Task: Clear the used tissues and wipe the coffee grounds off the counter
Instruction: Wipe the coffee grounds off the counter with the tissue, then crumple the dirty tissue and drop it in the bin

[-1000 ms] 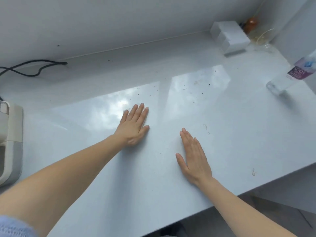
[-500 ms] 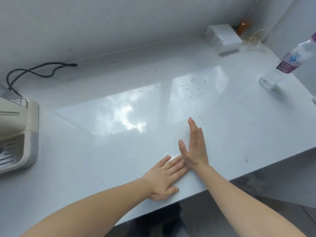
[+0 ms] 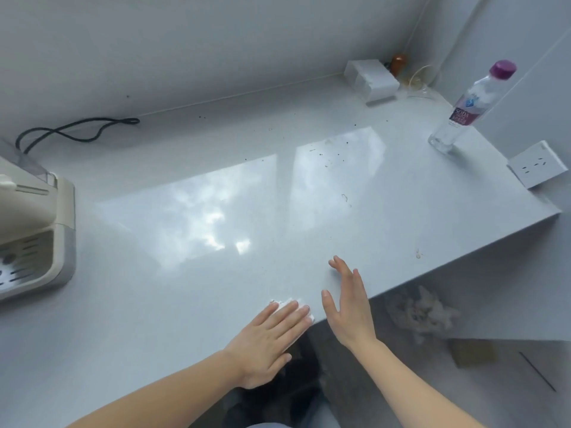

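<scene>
Your left hand (image 3: 272, 341) lies palm down at the near edge of the counter (image 3: 154, 304), fingers extended and close together. It presses flat on a white tissue (image 3: 289, 303), of which only a small part shows past the fingertips; the hand grips nothing, it only bears down on the sheet. Part of the hand projects over the counter edge.

Your right hand (image 3: 349, 307) is just beside the left, open, fingers spread and pointing away from you, the palm turned toward the left hand. It holds nothing. Whether its edge touches the counter cannot be told.

Coffee grounds (image 3: 327, 156) lie as dark specks farther back on the counter, mainly in the bright reflection right of centre, with a few scattered toward the back wall. A small brown stain (image 3: 418, 254) sits near the front edge, right of your right hand.

At the left edge stands a beige coffee machine (image 3: 34, 230) with a slotted drip tray. A black cable (image 3: 77, 131) loops behind it. In the far right corner is a white box (image 3: 374, 80). A clear water bottle (image 3: 463, 109) with a purple cap stands at the right, and a white wall socket (image 3: 536, 165) is near it.
</scene>
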Motion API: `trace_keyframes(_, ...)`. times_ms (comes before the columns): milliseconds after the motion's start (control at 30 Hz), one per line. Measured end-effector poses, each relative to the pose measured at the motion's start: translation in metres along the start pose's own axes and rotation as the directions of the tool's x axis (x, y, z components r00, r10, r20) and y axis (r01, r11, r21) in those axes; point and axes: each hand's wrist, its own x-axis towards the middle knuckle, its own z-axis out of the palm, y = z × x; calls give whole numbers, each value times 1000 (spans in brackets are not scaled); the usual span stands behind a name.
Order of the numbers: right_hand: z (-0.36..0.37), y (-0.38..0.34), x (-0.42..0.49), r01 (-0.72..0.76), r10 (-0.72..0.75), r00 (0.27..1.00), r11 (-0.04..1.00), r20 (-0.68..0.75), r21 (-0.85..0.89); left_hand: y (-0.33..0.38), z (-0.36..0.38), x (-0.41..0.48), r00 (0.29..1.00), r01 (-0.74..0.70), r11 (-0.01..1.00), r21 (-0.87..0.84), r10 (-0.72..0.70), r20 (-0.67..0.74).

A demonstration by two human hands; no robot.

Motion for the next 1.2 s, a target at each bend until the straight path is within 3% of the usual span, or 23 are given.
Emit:
trace_keyframes(367,40,-31,-66,-161,164,986,983,-25,92,-31,31,-106,992,113,986,-125,-119,-45)
trace_keyframes(467,49,-39,-82,-178,187,980,977,-65,121,-35,38,-136,977,197,970,-140,-207,-57)
trace_keyframes(633,66,-52,-111,-201,207,977,974,-49,109,-21,40,-158,911,311,890,-333,-379,-163)
trace_keyframes(700,70,-59,-122,-116,123,990,989,-70,96,-12,32,-154,819,402,773,-490,-544,-185)
trace_keyframes(767,71,-65,-131,46,-42,998,995,-44,84,2,19,-144,701,468,567,-678,-705,-106)
trace_keyframes(833,68,-71,-133,114,-132,986,981,107,158,17,7,-130,681,421,434,-796,-731,-38)
trace_keyframes(933,62,-79,-129,-93,-58,937,909,344,407,39,-1,-109,769,318,173,-932,-622,147)
trace_keyframes(1000,61,-71,-128,-253,44,930,796,365,550,55,6,-93,808,316,37,-948,-534,248)
trace_keyframes(1100,63,-50,-132,-348,176,929,709,325,613,72,27,-73,773,381,-111,-918,-506,382)
trace_keyframes(1200,69,-22,-133,-378,235,916,779,326,501,82,57,-51,692,443,-234,-865,-525,496)
